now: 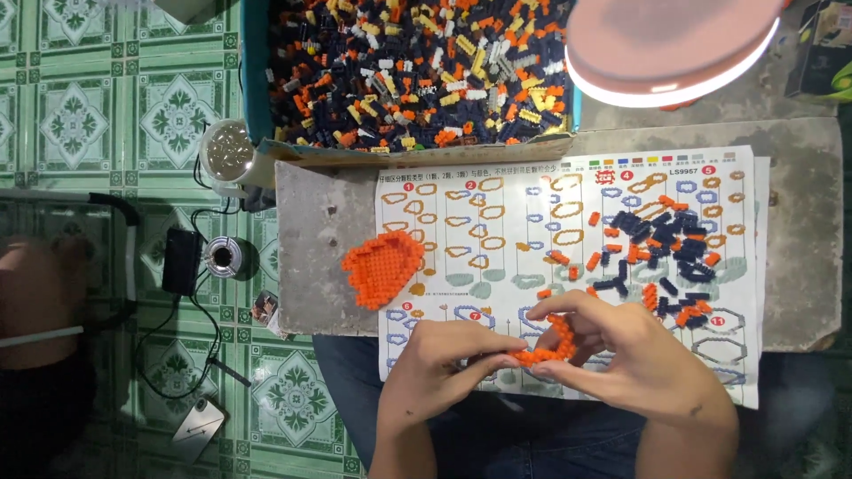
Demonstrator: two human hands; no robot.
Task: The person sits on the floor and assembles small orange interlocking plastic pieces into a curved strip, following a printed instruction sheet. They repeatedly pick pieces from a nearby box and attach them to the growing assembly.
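The person is wearing dark blue jeans [532, 439] and is showing bare forearms with no sleeves reaching the left hand [444, 364] or right hand [621, 355]; both are going without gloves or rings.

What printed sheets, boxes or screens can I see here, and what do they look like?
Instruction sheet: flat on the grey table, white, with outlined building steps; the hands work over its near edge.
Box: at the table's far edge, blue-walled, full of orange, dark and yellow bricks.
Dark package: top right corner, mostly cut off.
No screens.
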